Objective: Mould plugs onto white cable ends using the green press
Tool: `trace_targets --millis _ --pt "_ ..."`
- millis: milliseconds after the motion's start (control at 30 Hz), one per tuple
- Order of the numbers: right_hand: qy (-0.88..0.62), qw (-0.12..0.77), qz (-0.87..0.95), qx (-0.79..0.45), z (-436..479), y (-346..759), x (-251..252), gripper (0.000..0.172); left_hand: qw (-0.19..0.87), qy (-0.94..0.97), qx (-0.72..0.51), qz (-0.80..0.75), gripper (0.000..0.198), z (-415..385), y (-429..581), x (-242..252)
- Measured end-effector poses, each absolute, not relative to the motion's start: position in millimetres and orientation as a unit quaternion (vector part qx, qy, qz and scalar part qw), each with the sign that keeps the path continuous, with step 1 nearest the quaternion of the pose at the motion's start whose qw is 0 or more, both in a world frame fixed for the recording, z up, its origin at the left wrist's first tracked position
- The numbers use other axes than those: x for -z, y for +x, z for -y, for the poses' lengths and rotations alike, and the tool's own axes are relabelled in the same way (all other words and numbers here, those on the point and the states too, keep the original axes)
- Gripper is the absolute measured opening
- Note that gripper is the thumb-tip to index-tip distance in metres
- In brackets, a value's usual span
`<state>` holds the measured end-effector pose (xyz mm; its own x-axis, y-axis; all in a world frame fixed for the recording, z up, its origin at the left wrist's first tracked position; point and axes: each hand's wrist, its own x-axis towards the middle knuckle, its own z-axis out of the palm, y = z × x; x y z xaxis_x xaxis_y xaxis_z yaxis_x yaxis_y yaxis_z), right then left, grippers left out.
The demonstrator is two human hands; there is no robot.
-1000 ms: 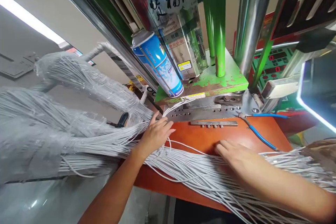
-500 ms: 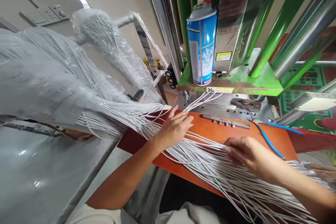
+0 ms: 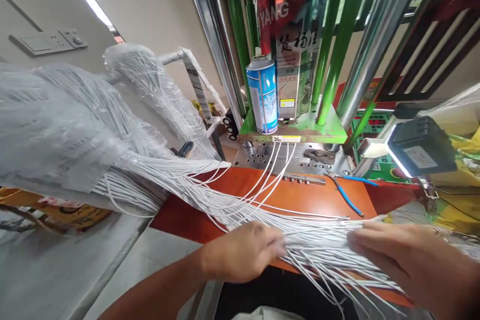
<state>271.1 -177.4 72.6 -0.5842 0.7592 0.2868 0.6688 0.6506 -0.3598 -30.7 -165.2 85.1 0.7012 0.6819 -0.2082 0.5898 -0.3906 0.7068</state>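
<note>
Beyond the fingers stands a green-and-chrome press point(image 3: 292, 132), and below them an orange-red workbench point(image 3: 311, 195) runs across the view. A plastic-wrapped mass of white cable point(image 3: 56, 125) lies well left of the left hand, and its loose strands run into the white cable bundle point(image 3: 318, 245) between both hands.

Compared with half a second ago, the hands have moved toward the bench's near edge and closer together. The left hand point(image 3: 240, 252) no longer sits up by the steel mould plate point(image 3: 285, 158). Its blurred fingers point(image 3: 272, 245) curl against the bundle, but I cannot tell whether they grip it. The right hand point(image 3: 405, 260) lies just beyond, with its fingers point(image 3: 371, 240) loosely spread across the strands.

Several strands now rise from the bundle, ahead of the fingers, to the mould plate. Blue-handled pliers point(image 3: 347, 199) lie ahead of the right fingers.
</note>
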Motion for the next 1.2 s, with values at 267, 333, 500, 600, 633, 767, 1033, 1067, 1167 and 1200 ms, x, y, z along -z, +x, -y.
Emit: trace_targets --millis 267,333,500,600,633,767,1033,1067,1167,1200 --pt "-0.458 0.073 0.848 -0.258 169.2 256.1 -18.3 0.027 0.773 0.489 -0.054 -0.401 0.05 187.4 -3.5 -18.3" --pt "-0.49 0.096 0.815 -0.295 157.3 263.0 -28.8 0.036 0.797 0.44 -0.104 -0.402 0.052 180.1 -5.1 -15.3" --pt "-0.425 0.184 0.748 -0.476 130.6 251.0 -42.8 0.029 0.833 0.407 -0.128 -0.353 0.054 159.8 1.7 -19.5" --pt "-0.485 0.331 0.669 -0.456 118.0 236.1 -37.4 0.045 0.829 0.411 -0.121 -0.36 0.057 147.4 14.9 -25.1" --pt "-0.488 0.351 0.661 -0.449 114.7 231.7 -34.2 0.05 0.825 0.413 -0.123 -0.365 0.057 141.8 19.8 -27.8" --pt "-0.47 0.373 0.68 -0.421 95.7 224.9 -14.6 0.048 0.801 0.444 -0.161 -0.368 0.051 104.7 33.7 -38.1" --pt "-0.598 0.169 0.783 -0.023 68.8 232.3 30.4 0.028 0.723 0.458 -0.259 -0.449 0.051 43.4 20.3 -4.3" --pt "-0.594 0.164 0.787 -0.031 70.6 232.3 30.9 0.027 0.716 0.463 -0.26 -0.454 0.052 43.9 19.1 0.3" --pt "-0.595 0.204 0.774 -0.073 75.9 233.8 29.8 0.024 0.7 0.483 -0.239 -0.469 0.049 48.5 17.8 7.5" --pt "-0.602 0.218 0.763 -0.086 77.2 234.3 29.6 0.025 0.692 0.492 -0.232 -0.475 0.047 49.9 17.8 8.3"
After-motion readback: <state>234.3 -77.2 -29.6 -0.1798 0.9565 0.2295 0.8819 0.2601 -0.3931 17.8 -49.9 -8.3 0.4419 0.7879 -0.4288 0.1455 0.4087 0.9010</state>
